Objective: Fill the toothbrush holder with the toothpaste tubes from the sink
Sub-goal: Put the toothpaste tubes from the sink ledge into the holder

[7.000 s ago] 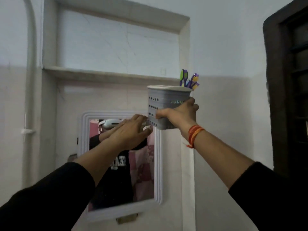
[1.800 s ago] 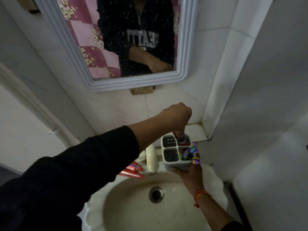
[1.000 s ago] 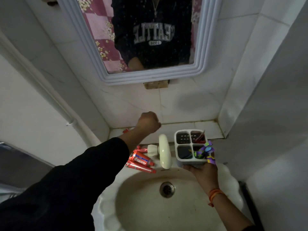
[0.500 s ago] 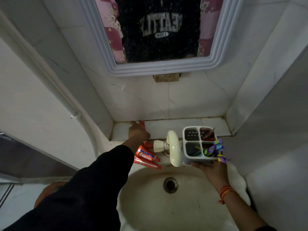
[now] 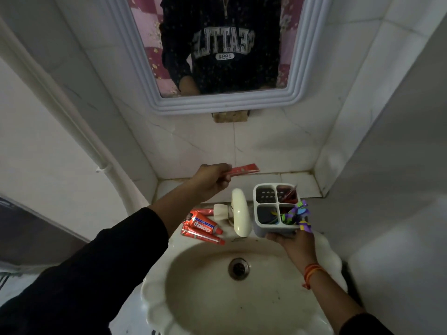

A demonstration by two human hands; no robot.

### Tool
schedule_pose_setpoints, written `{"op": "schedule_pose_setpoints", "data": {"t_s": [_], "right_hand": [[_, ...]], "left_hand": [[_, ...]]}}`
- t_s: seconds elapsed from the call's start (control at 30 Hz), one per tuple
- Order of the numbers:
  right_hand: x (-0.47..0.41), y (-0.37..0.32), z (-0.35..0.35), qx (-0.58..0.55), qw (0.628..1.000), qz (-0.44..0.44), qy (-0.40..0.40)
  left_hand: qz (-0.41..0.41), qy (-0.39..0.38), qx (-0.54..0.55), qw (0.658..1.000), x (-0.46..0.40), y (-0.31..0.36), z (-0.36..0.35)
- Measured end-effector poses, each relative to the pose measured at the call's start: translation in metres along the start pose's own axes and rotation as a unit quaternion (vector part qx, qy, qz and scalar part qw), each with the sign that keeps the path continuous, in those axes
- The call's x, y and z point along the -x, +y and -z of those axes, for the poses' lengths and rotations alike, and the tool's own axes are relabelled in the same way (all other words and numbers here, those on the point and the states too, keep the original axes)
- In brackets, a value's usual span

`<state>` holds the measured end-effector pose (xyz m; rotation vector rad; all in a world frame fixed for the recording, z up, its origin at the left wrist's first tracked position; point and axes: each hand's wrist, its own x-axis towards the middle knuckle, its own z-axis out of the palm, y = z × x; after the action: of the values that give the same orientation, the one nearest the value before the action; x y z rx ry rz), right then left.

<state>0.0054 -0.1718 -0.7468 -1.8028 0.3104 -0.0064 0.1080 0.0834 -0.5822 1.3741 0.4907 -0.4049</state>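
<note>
Task is partway, by the look of it. The toothbrush holder (image 5: 275, 209), a grey four-compartment caddy, already has something red in its back-right compartment, prob. one toothpaste tube, though it's too dark in there to be sure. Front-right compartment holds the toothbrushes (image 5: 298, 213) w/ purple and green handles. Back-left compartment shows only its perforated floor; front-left looks dark and mostly empty, can't tell fully.

Left hand (image 5: 212, 178) is closed on a red toothpaste tube (image 5: 244, 169), gripping one end, the rest sticking out toward the right, held in the air over the tiled ledge (image 5: 304, 183) behind the sink. The tube is near the holder but not yet above any compartment; it sits up and to the left of it.

Right hand (image 5: 291, 240) cups the holder from underneath, fingers wrapped on its front wall, holding it just beside the tap (image 5: 239, 213) over the back rim of the sink (image 5: 154, 293).

Still left: approx. three more red tubes (image 5: 202, 227) lie in a loose pile on the sink rim, left of the tap, below the left forearm, touching each other. So one in hand to drop in, then the pile.
</note>
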Motion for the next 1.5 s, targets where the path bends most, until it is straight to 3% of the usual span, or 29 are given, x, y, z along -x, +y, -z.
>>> {"op": "schedule_pose_setpoints", "data": {"t_s": [0.1, 0.23, 0.4, 0.7, 1.03, 1.13, 1.27, 1.4, 1.5], "right_hand": [[0.001, -0.005, 0.000, -0.002, 1.000, 0.005, -0.002], [0.005, -0.012, 0.000, 0.003, 1.000, 0.021, 0.004], [0.006, -0.015, 0.001, 0.016, 1.000, 0.026, 0.000], [0.010, -0.028, 0.000, -0.066, 0.997, 0.027, -0.031], [0.009, -0.025, 0.003, -0.034, 0.997, 0.046, -0.042], [0.007, -0.022, 0.003, -0.024, 0.998, 0.043, -0.041], [0.007, -0.020, 0.003, -0.020, 0.998, 0.057, -0.035], [0.007, -0.021, 0.003, -0.025, 0.997, 0.058, -0.033], [0.007, -0.020, 0.002, -0.017, 0.998, 0.063, -0.023]], "left_hand": [[0.059, -0.038, 0.053, 0.996, 0.013, 0.016, -0.011], [0.164, -0.154, 0.119, 0.967, 0.029, 0.029, -0.026], [0.125, -0.234, 0.107, 0.958, 0.038, 0.026, -0.046], [0.040, -0.188, 0.027, 0.981, 0.054, 0.022, -0.087], [-0.151, -0.063, -0.092, 0.982, 0.048, 0.011, -0.103], [-0.232, 0.004, -0.243, 0.942, 0.046, 0.007, -0.099], [-0.331, 0.066, -0.462, 0.820, 0.047, 0.004, -0.089], [-0.267, 0.025, -0.573, 0.775, 0.044, -0.005, -0.089], [-0.225, 0.017, -0.656, 0.720, 0.038, -0.011, -0.088]]}}
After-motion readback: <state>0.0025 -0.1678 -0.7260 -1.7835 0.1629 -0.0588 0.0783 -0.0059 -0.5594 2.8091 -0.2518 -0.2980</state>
